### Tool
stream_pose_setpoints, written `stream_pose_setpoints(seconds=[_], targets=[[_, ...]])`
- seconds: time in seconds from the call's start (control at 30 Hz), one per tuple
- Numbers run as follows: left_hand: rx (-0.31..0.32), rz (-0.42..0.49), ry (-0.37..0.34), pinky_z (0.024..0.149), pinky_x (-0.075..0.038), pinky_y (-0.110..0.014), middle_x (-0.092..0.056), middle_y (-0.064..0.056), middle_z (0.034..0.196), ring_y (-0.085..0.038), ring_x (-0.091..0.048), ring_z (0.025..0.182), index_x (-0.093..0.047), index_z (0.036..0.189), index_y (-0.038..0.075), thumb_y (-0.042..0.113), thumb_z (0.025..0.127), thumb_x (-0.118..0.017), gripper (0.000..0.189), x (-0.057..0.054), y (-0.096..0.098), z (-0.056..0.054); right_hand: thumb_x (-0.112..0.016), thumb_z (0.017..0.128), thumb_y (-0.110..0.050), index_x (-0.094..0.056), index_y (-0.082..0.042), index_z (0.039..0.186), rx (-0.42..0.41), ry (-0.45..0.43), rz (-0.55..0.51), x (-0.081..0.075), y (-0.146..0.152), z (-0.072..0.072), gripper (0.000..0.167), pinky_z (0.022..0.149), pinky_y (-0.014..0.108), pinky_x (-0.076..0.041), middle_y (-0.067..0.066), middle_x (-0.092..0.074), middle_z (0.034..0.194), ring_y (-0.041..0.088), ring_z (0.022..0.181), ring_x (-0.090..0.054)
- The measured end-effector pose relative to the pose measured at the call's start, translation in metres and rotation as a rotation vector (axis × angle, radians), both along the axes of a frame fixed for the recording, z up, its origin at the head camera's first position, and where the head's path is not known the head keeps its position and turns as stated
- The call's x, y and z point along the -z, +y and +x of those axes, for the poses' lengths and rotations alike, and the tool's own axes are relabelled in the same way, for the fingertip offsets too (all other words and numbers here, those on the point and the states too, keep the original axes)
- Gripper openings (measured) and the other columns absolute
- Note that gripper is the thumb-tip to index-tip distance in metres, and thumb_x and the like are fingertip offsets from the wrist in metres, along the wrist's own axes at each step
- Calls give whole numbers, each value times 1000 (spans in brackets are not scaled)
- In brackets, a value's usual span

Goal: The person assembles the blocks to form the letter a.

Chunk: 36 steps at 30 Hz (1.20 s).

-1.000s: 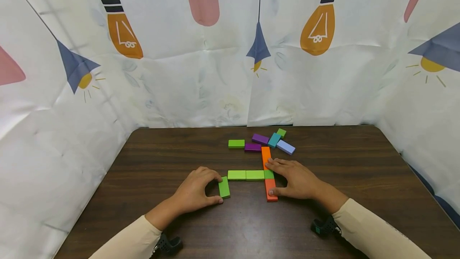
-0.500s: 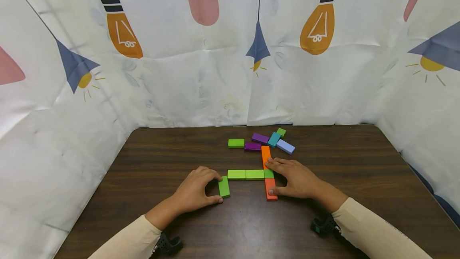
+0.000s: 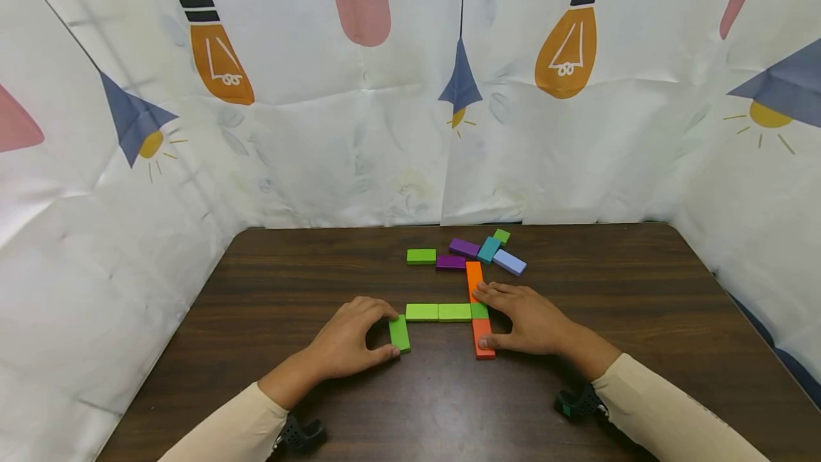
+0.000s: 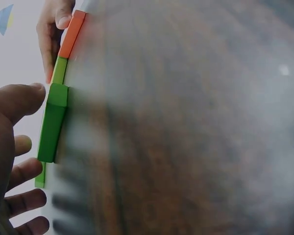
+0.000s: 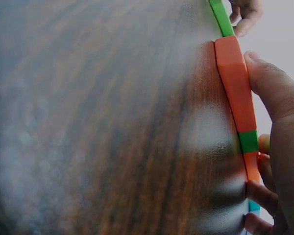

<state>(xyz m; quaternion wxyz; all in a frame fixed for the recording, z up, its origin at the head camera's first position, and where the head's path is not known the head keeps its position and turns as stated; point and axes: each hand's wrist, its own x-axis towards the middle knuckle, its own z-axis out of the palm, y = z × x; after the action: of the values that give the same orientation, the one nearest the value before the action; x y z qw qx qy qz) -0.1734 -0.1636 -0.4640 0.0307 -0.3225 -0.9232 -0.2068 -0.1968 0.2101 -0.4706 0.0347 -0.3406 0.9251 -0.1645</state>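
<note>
My left hand (image 3: pixel 349 337) pinches a green block (image 3: pixel 400 334) lengthwise, with the index finger at its far end and the thumb at its near end. This block slants beside the left end of a row of lime-green blocks (image 3: pixel 438 312). At the row's right end, a small green block (image 3: pixel 479 311) sits between an orange block (image 3: pixel 473 275) and a red-orange block (image 3: pixel 484 330). My right hand (image 3: pixel 529 319) rests over these, its fingers fairly straight on the orange block and the thumb touching the red-orange one. The left wrist view shows the pinched block up close.
Behind the row lie purple blocks (image 3: pixel 452 263), a green block (image 3: pixel 421 257), a teal block (image 3: pixel 489 249), a light blue block (image 3: pixel 509 262) and a smaller green block (image 3: pixel 502 237). Everything lies on a dark wooden table (image 3: pixel 288 269), with a patterned white cloth (image 3: pixel 308 155) behind.
The left hand's thumb and index finger have shifted very slightly right along the green block's ends. The right hand and the other blocks stay put.
</note>
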Motion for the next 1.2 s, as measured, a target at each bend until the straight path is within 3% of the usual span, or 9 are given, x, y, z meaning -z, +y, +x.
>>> stream_pose_setpoints(seconds=[0.2,0.43,1.2], targets=[[20,19,18,103,-43,-56,-63,2,131,-24,-54,126,-67,127,19,41,92,-76,43,-8,3,-6,-55,89,-77,-43,-16,158,2,-4,-5,-1,0,1,93,115,61,-29,1,-42,159,29,147,-37],[36,2,35,104,-44,-55,-62,-1,132,-26,-54,127,-66,128,15,37,96,-73,40,-15,9,-21,-54,89,-77,-42,-16,158,1,-4,-1,-1,0,1,93,115,60,-28,1,-41,160,28,147,-36],[1,-104,3,109,-39,-54,-60,-5,137,-29,-48,134,-66,133,15,40,100,-66,41,-29,52,-71,-53,89,-78,-43,-16,157,0,3,5,-1,-1,0,93,114,61,-31,2,-42,159,29,147,-38]])
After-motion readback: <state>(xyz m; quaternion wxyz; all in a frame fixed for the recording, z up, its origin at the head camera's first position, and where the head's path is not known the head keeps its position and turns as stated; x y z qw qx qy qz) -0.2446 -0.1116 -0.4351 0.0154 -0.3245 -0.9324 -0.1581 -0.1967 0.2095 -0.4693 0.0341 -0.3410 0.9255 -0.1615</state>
